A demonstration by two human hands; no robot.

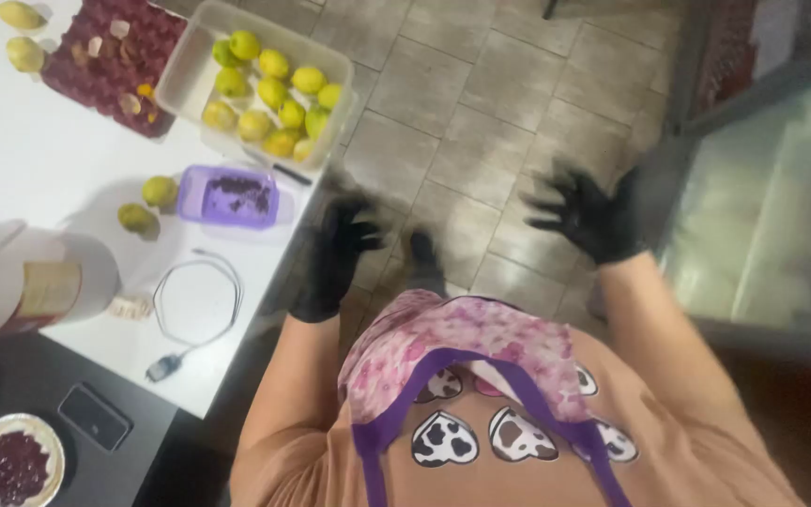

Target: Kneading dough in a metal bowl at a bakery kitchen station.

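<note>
I see both hands gloved in black and raised over the grey tiled floor point(481, 122), with nothing in either. My left hand point(335, 253) hangs just off the edge of the white bench point(21, 160), fingers loosely curled and empty; my right hand point(593, 218) is well apart from it, fingers spread wide, also empty. Both are blurred, so finer detail of the fingers I cannot tell.

Nearest the left hand is a small purple plastic tub point(229, 197) with dark bits inside, sitting at the bench's edge. Beside it lie two loose yellow-green round fruits point(147, 205), and beyond it a clear rectangular plastic bin point(260, 84) filled with more of the same fruit. A dark red moulded tray point(110, 61) sits further back, a white looped cable point(197, 305) lies near the front, and a dark phone point(94, 416) rests on a darker surface below, next to foil dishes of dark red filling point(13, 460).

As I judge it, this is a pause between handlings: the hands are free and off the bench. Any return to the fruit or the purple tub would call for swinging the left hand back over the bench edge and closing on one item cleanly, since the tub sits close to the brink.
</note>
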